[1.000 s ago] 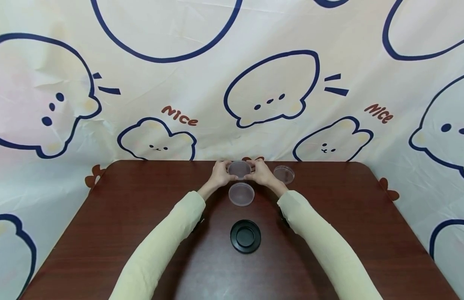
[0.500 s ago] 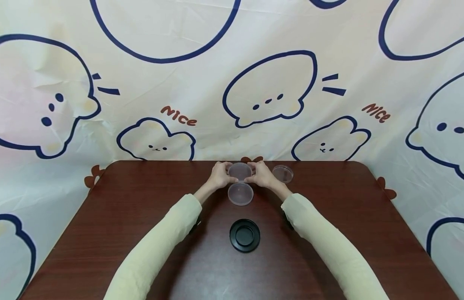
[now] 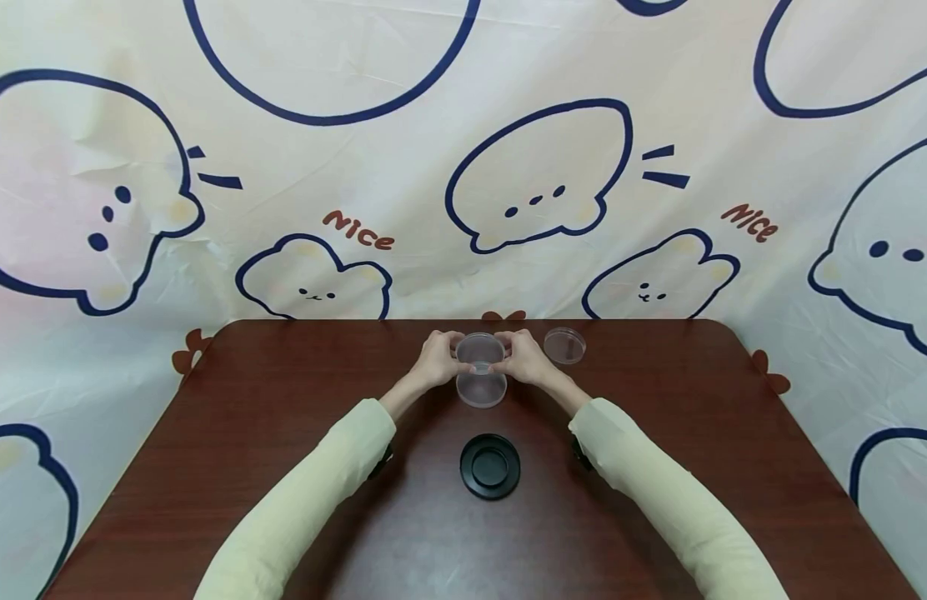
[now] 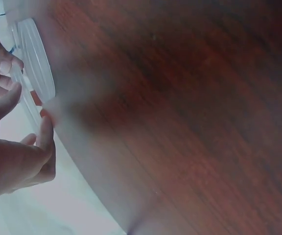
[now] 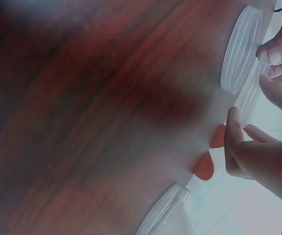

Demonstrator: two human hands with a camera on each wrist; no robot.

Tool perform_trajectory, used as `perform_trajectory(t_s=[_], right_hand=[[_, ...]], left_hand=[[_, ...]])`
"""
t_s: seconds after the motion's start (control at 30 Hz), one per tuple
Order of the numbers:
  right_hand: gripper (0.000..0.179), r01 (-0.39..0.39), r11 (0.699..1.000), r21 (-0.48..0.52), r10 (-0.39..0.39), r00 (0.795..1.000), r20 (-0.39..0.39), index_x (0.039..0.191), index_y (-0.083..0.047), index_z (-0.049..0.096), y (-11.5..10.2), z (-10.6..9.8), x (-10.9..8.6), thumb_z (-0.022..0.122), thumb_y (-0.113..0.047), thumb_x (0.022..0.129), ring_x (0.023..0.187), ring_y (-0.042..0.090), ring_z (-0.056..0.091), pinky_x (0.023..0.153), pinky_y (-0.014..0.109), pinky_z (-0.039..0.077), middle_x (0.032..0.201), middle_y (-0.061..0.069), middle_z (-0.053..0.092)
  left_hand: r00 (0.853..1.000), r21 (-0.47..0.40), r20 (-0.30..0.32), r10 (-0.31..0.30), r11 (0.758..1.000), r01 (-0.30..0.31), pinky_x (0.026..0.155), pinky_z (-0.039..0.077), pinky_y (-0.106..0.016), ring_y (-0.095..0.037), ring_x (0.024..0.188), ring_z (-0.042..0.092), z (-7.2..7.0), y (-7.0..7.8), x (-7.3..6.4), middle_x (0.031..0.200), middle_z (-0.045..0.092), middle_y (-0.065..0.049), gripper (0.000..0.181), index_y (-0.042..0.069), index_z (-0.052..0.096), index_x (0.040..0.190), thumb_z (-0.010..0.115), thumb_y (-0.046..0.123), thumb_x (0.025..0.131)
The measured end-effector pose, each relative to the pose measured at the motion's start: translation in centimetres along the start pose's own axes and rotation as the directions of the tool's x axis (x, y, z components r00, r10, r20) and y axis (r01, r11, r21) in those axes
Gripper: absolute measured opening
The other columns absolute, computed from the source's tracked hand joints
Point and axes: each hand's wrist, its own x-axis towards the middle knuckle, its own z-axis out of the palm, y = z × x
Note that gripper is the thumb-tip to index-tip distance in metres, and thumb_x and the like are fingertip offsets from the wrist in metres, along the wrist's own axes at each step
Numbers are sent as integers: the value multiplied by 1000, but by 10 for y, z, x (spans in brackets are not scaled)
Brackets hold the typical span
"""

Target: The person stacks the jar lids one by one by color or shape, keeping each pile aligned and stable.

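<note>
My left hand (image 3: 437, 360) and right hand (image 3: 523, 358) pinch opposite sides of a clear, shallow petri dish (image 3: 479, 346) between thumbs and fingers. In the head view its near edge overlaps a second petri dish (image 3: 482, 395) on the table. Both wrist views show the held dish (image 4: 29, 105) as a thin slanted disc, raised above the one on the table (image 5: 241, 49). Both thumbs lie at the near rim, while the fingers reach round the sides. Nearer the body sits a black round base (image 3: 490, 467) with a raised ring in its middle.
A third clear petri dish (image 3: 564, 346) lies near the far edge, right of my right hand. Behind the brown wooden table (image 3: 298, 417) hangs a cartoon-printed cloth (image 3: 418, 183), which also runs along both sides.
Both hands have drawn the held petri dish a little toward the body, and it now overlaps the second dish in the head view. The black base and the third dish stay put.
</note>
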Motion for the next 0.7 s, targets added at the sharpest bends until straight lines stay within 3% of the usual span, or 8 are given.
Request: perform_trajectory(t_s=[0.27, 0.43, 0.7], right_hand=[[63, 7, 1000, 12, -7, 1000, 5, 134, 14, 46, -4, 2, -13, 77, -3, 81, 85, 27, 64, 67, 31, 53, 110, 27, 61], [63, -28, 999, 36, 29, 1000, -9, 133, 13, 48, -6, 4, -22, 78, -1, 79, 87, 28, 64, 68, 30, 53, 112, 26, 58], [62, -55, 998, -22, 55, 998, -8, 133, 12, 49, -16, 9, -36, 78, -3, 80, 88, 24, 60, 72, 30, 52, 115, 27, 50]], left_hand=[[1000, 1, 12, 21, 1000, -21, 77, 53, -33, -30, 97, 61, 1, 4, -11, 121, 50, -24, 59, -9, 55, 128, 81, 6, 78], [999, 4, 19, 45, 999, -45, 78, 53, -35, -31, 95, 62, 2, 5, -19, 117, 54, -23, 56, -10, 56, 126, 80, 5, 79], [997, 11, 34, 64, 998, -65, 79, 53, -35, -31, 96, 61, 5, 3, -32, 114, 50, -23, 54, -9, 57, 124, 81, 6, 78]])
